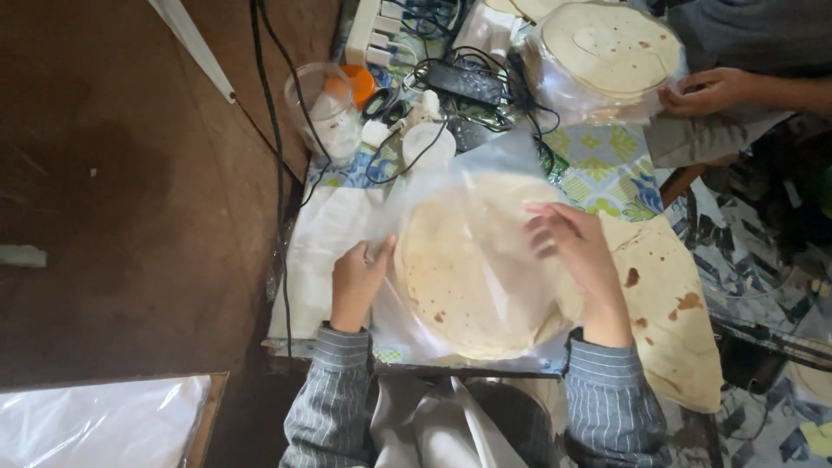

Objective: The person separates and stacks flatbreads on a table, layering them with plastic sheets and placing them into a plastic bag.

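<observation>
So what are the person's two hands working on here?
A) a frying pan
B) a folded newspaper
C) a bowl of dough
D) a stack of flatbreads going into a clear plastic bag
D: the left hand grips the edge of the clear bag while the right hand presses on the round flatbreads inside it.

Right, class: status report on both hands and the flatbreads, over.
Left hand gripping bag edge. Right hand flat on flatbreads in bag. Loose flatbread at right; another person's hand on far stack.
</observation>
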